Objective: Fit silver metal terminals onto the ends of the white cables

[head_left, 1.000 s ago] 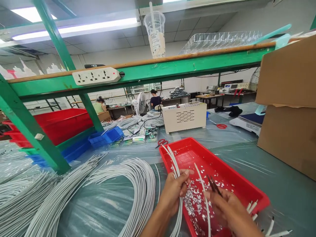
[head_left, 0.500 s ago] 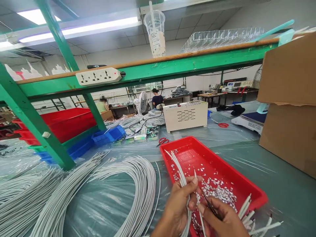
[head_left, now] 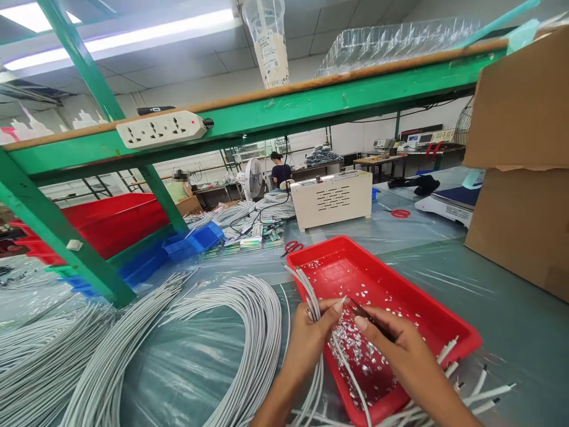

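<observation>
My left hand (head_left: 313, 332) is closed round several white cables (head_left: 311, 290), and one cable end is pinched between its thumb and forefinger. In my right hand (head_left: 391, 335) is a dark, slim tool (head_left: 371, 317), its tip close to that pinched end. Both hands are over the left part of a red tray (head_left: 427, 302), where many small shiny scraps (head_left: 355, 344) lie. One separate white cable (head_left: 351, 370) hangs down from between the hands. More white cable ends (head_left: 484, 394) stick out near the tray's lower right corner.
Coiled white cables (head_left: 262, 320) lie on the left. Red scissors (head_left: 292, 248) rest behind the tray, near a beige box (head_left: 331, 200). Cardboard boxes (head_left: 520, 225) stand right. A green shelf (head_left: 311, 107) crosses above. Two people sit in the background.
My left hand has moved slightly left and up with the cables. My right hand has raised the tool to the pinched cable end, and the loose cable now hangs lower. The view has shifted slightly.
</observation>
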Tool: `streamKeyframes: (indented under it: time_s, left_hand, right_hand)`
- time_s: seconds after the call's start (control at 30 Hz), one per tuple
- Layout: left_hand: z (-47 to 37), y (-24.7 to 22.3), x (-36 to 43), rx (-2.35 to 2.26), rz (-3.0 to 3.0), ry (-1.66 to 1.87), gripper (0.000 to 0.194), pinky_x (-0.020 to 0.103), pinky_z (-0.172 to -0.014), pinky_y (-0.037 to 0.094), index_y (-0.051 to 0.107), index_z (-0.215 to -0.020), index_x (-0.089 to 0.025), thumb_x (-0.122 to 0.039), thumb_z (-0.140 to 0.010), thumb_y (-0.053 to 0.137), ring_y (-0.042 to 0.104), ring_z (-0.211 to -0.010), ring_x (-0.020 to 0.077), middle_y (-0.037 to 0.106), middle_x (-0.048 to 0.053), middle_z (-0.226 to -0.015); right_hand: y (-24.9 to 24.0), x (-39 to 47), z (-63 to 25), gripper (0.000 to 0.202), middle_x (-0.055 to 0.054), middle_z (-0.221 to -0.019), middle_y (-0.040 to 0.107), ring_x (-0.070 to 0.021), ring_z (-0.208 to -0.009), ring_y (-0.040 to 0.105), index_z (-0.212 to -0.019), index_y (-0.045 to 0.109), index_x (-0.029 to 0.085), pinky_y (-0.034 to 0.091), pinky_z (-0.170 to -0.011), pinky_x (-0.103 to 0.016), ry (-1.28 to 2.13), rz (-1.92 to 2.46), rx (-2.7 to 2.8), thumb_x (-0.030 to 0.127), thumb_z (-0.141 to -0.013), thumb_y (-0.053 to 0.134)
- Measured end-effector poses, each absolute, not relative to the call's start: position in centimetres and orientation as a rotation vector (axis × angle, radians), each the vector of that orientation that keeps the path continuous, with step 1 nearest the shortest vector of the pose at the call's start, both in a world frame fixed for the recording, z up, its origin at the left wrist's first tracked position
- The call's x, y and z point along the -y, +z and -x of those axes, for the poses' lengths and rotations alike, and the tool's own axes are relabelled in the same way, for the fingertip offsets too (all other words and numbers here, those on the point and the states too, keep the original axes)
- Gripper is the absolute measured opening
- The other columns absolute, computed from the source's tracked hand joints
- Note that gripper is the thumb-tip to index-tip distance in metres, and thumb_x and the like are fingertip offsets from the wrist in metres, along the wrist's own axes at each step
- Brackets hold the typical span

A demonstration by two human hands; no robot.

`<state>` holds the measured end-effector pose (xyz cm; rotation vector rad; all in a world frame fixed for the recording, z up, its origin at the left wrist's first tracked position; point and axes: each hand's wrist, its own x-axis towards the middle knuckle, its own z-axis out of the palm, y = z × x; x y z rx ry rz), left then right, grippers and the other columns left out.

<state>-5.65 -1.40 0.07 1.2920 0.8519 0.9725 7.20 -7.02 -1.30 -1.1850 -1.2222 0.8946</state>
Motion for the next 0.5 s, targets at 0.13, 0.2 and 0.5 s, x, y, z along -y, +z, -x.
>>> streamKeyframes:
  time_s: [0.13,0.2,0.5]
  left_hand:
    - [5.67,0.15,1.32,-0.835,-1.286,0.947,0.022,0.021,-0.052,0.033,0.071,-0.077,-0.013,-0.031,-0.066,0.065,0.04,-0.047,0.0106,0.039,-0.005,-0.037]
    - [5.66,0.22,1.38,-0.837,-1.281,0.944,0.021,0.021,-0.05,0.032,0.071,-0.076,-0.013,-0.03,-0.066,0.065,0.038,-0.046,0.01,0.039,-0.005,-0.038]
    - [5.72,0.37,1.37,-0.842,-1.288,0.924,0.019,0.021,-0.048,0.026,0.072,-0.075,-0.014,-0.028,-0.066,0.064,0.027,-0.042,0.0074,0.043,-0.004,-0.044]
  right_hand:
    - [-1.16,7.02,-7.64,0.027,-0.002,-0.08,0.068,-0.0212,-0.077,0.059,-0.095,0.067,0.018,0.043,-0.068,-0.027,0.901,1.18,1.258,0.033,-0.079,0.052]
    - [-1.16,6.95,-7.84,0.027,-0.001,-0.074,0.067,-0.0217,-0.074,0.059,-0.093,0.068,0.017,0.043,-0.065,-0.027,0.897,1.187,1.266,0.034,-0.078,0.053]
    - [-1.27,7.1,-7.78,0.023,0.003,-0.069,0.066,-0.0185,-0.07,0.058,-0.092,0.068,0.022,0.042,-0.061,-0.023,0.901,1.202,1.283,0.033,-0.077,0.055]
